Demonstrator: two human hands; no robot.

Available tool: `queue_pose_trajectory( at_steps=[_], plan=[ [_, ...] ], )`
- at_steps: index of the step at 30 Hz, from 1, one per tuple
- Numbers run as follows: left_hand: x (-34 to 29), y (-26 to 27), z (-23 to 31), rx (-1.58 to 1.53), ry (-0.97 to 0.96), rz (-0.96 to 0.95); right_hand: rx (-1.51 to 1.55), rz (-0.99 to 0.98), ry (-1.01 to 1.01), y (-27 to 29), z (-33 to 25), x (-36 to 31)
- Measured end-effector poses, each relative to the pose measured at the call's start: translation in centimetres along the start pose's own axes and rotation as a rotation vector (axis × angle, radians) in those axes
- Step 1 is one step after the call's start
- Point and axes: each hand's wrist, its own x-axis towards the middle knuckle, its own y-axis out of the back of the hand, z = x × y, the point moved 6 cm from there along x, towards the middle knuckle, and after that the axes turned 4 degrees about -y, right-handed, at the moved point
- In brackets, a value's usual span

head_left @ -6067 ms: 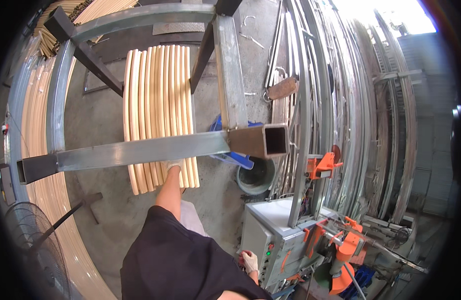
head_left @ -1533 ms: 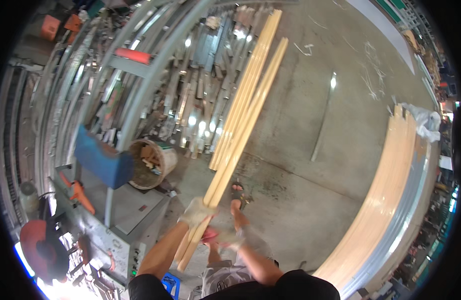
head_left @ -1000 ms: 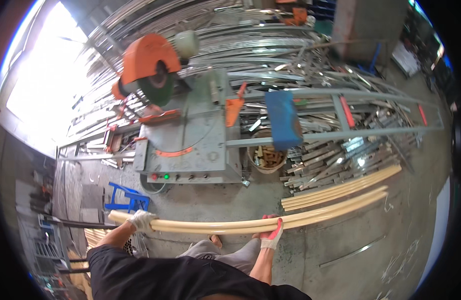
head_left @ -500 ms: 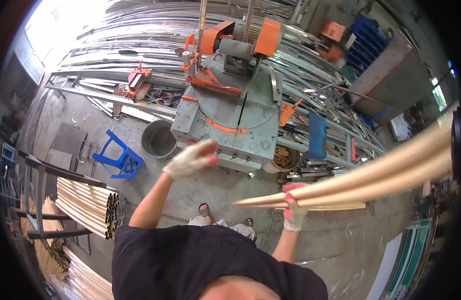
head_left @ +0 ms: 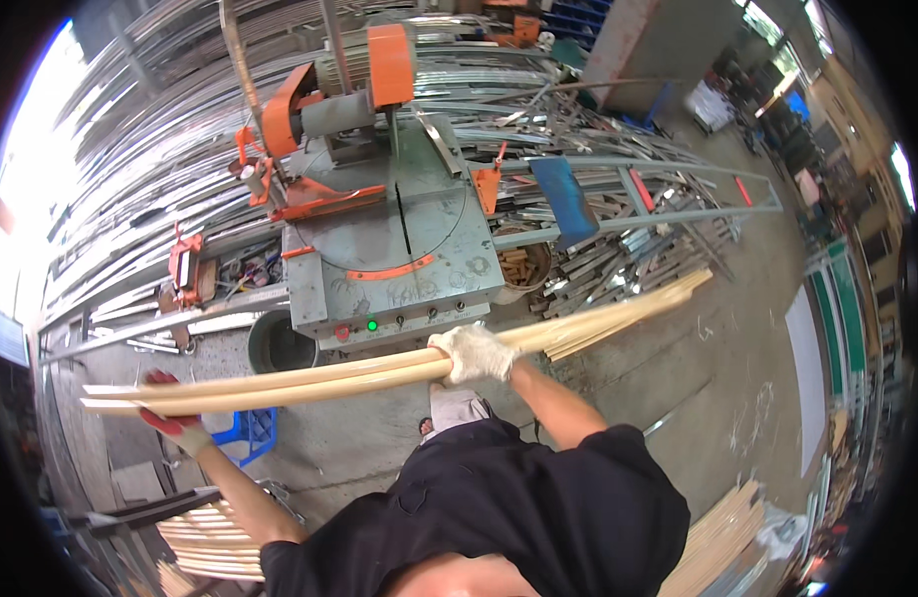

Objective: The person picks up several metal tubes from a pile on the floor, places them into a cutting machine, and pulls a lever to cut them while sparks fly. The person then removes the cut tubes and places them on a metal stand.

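Observation:
A few long tan tubes lie crosswise in front of my body, held up between both hands. My left hand, in a white glove with a red palm, closes round them near their left end. Further right, my right hand, gloved too, wraps over the tubes from above, its fingertips hidden. The tubes run on past it to the right, where they blur. Just beyond them stands a grey saw machine with orange guards and a lit green button on its front panel.
Left of the machine are a grey bucket and a blue plastic stool. A container of short offcuts stands at its right. Metal profiles lie piled behind. Tan tubes are stacked at lower left and lower right.
The tubes have swung from my right side to across my front. My left hand, empty before, has taken hold of their left end. The view has turned right.

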Motion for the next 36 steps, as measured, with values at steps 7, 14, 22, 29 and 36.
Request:
queue_pose_trajectory(
  at_steps=[7, 14, 22, 29, 36],
  plan=[
    [-0.1, 8.4, -16.4, -0.19, 0.246, 0.098, -0.014, -0.411, -0.157, 2.2, 12.6, 14.4],
    [4.3, 5.1, -17.8, -0.04, 0.081, -0.191, -0.026, -0.533, -0.203, 2.3, 23.5, 26.4],
    [14.2, 4.8, -27.2, -0.278, 0.39, -0.054, -0.318, 0.391, -0.366, 5.0, 20.5, 28.1],
    [22.4, -0.4, -40.5, -0.428, 0.579, 0.072, 0.475, 0.628, -0.948, -8.1, 26.4, 23.5],
    [27.5, 2.3, -50.8, -0.376, 0.735, 0.066, 0.478, 0.349, -0.845, -12.6, 14.8, 33.3]
  ],
)
